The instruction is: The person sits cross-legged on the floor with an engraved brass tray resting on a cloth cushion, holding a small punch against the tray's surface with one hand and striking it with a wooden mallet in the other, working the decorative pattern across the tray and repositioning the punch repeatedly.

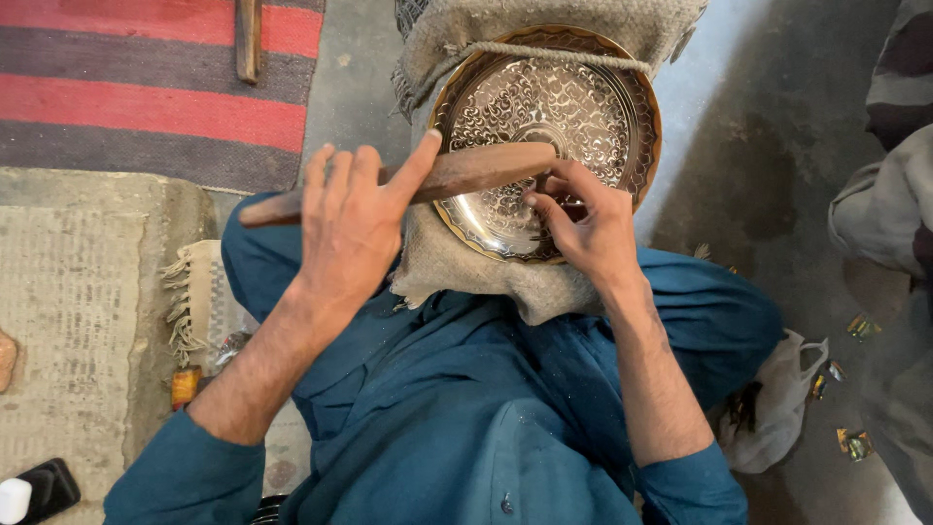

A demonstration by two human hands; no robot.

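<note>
An engraved round metal plate (573,107) with a brass-coloured rim rests tilted on a burlap-wrapped block (457,267) in my lap, held by a rope across its top. My left hand (350,219) grips a long wooden stick (476,170) that lies across the plate's lower left part. My right hand (588,228) pinches a small tool against the plate's lower surface, right beneath the stick's end; the tool is mostly hidden by the fingers.
A red and grey striped rug (146,87) lies at the top left, a woven mat (68,311) at the left. A white plastic bag (777,408) sits by my right knee. Another person's clothing (894,194) shows at the right edge. Small wrappers (855,442) lie on the concrete floor.
</note>
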